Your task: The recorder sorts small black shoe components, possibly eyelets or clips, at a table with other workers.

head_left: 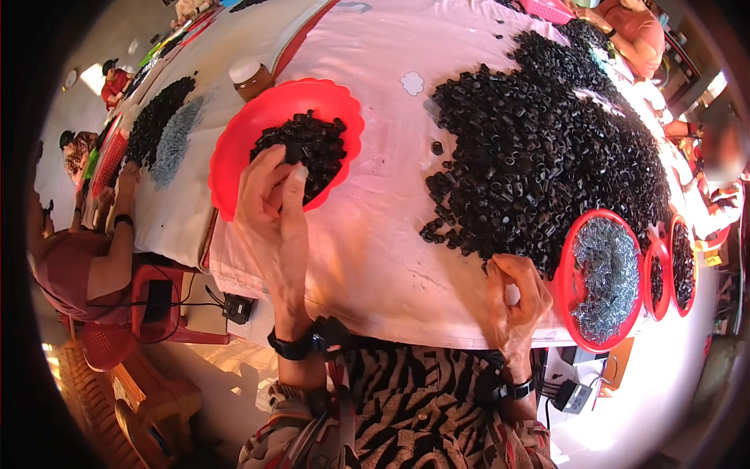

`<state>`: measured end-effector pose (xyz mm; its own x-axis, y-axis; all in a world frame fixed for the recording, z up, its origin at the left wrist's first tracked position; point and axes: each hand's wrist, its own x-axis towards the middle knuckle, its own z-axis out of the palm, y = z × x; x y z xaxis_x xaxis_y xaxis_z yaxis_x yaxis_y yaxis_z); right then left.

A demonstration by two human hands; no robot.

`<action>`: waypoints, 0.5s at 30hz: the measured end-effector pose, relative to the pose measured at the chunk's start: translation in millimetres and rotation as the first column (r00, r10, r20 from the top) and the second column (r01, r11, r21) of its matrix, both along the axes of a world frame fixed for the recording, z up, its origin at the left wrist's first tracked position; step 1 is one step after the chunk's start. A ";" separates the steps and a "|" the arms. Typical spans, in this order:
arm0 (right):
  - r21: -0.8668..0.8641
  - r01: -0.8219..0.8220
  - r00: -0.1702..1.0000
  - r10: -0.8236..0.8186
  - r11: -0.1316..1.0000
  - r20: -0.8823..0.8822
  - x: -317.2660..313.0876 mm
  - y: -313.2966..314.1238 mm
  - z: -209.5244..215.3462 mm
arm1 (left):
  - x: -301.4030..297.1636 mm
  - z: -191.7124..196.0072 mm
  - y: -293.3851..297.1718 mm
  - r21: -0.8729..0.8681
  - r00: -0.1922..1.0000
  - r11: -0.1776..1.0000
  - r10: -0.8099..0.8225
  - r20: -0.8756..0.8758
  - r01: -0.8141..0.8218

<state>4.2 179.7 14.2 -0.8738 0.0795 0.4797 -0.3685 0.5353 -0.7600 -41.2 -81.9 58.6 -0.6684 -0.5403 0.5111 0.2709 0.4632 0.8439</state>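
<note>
My left hand is over a red scallop-edged bowl, thumb and fingers drawn together. Whatever is between those fingertips is hidden from view. Small black plastic pieces are heaped in that bowl, just beyond the fingers. At the near edge of a large spread of similar black pieces, my right hand pinches with thumb and forefinger. A small black piece shows at its fingertips. Some pieces in the spread look like little rings or clips.
Right of my right hand stands a red basin of silvery small parts, with red bowls beyond it. A brown jar with a white lid is behind the scalloped bowl. Pink-white cloth covers the table. Other people work along both sides.
</note>
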 end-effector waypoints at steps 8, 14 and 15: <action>-0.147 0.089 0.991 -0.073 0.985 0.109 1.3 4.7 -1.3 | 18.7 -37.1 47.1 -0.092 0.884 0.890 -0.424 0.196 0.447; -0.201 0.103 0.989 -0.080 0.974 0.121 2.1 5.6 -3.8 | 22.1 -42.5 88.1 -0.372 0.842 0.755 -0.490 0.228 0.540; -0.197 0.102 0.990 -0.081 0.975 0.115 1.7 6.2 -4.7 | 24.1 -43.2 91.1 -0.376 0.828 0.738 -0.502 0.250 0.560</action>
